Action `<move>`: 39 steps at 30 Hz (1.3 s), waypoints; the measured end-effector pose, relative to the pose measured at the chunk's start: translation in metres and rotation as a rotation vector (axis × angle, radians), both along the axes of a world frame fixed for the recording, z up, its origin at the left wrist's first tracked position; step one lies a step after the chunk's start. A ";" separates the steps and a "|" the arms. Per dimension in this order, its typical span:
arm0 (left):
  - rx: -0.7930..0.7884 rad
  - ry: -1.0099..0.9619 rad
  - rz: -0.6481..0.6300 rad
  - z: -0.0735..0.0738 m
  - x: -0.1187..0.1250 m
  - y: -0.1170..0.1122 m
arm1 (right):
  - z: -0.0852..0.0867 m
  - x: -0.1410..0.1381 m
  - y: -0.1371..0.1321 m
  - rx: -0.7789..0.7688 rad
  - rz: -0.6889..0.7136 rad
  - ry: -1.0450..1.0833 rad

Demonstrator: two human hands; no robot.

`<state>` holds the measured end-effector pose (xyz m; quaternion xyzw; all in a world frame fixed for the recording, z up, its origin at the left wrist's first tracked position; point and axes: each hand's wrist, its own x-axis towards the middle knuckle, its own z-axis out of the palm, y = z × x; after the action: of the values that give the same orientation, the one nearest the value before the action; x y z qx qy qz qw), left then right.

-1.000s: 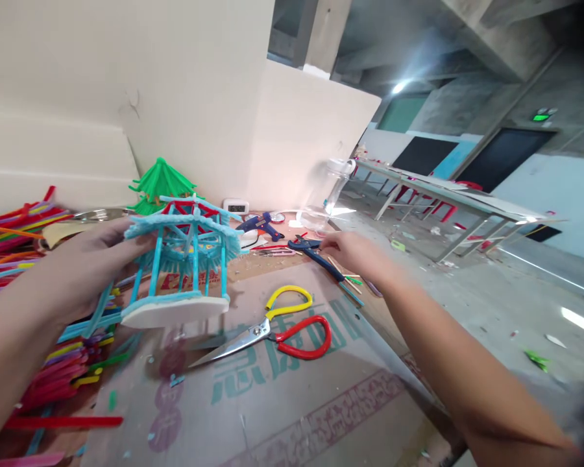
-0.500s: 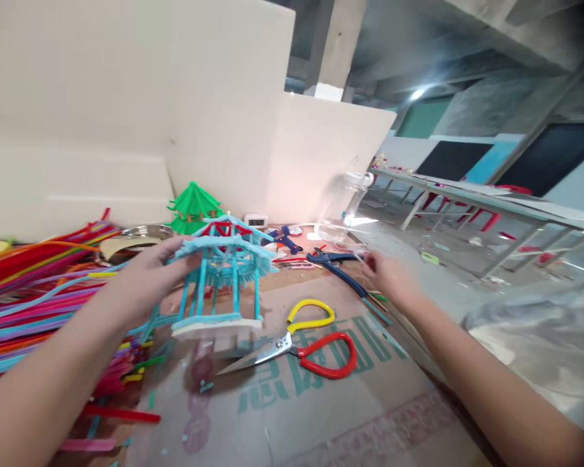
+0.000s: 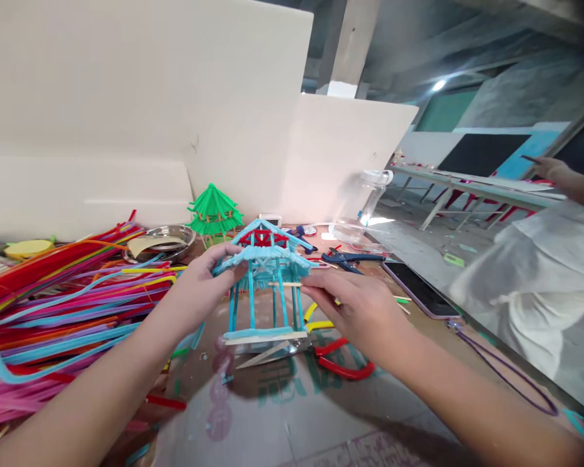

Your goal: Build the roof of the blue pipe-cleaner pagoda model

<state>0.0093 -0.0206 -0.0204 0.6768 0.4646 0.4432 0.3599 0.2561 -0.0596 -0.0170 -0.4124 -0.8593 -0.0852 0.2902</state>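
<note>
My left hand (image 3: 209, 275) grips the left edge of the roof of a small pavilion model (image 3: 265, 256). The model has light blue pipe-cleaner eaves and posts, a red band under the top roof and a pale base strip. In my right hand (image 3: 353, 308) a thin wooden stick (image 3: 285, 284) is pinched between thumb and fingers. Its free tip points left, in front of the model's posts. Scissors (image 3: 292, 350) with one yellow and one red handle lie below, partly covered by my right hand and the model's base.
Bundles of coloured pipe cleaners (image 3: 78, 311) fill the left side. Behind stand a green tiered model (image 3: 215, 211), a metal bowl (image 3: 180, 241) and a clear bottle (image 3: 365, 201). Blue-handled pliers (image 3: 348, 259) and a phone (image 3: 421, 288) lie at right. Another person (image 3: 530, 259) is beyond the table edge.
My right hand has come from the table's right side to the model, bringing the wooden stick. The view has shifted; the phone and another person now show at right.
</note>
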 end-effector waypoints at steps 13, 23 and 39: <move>0.135 0.166 0.018 -0.006 0.010 -0.004 | 0.004 -0.020 0.000 -0.111 -0.186 -0.256; 0.073 0.197 0.020 -0.007 0.010 -0.005 | -0.007 -0.010 0.001 -0.064 -0.111 -0.256; 0.030 0.159 0.043 -0.001 0.002 0.000 | 0.007 0.024 -0.009 -0.157 -0.115 -0.041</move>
<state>0.0112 -0.0208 -0.0214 0.7050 0.4995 0.4028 0.3021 0.2797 -0.0684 -0.0096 -0.4808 -0.8440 -0.0428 0.2339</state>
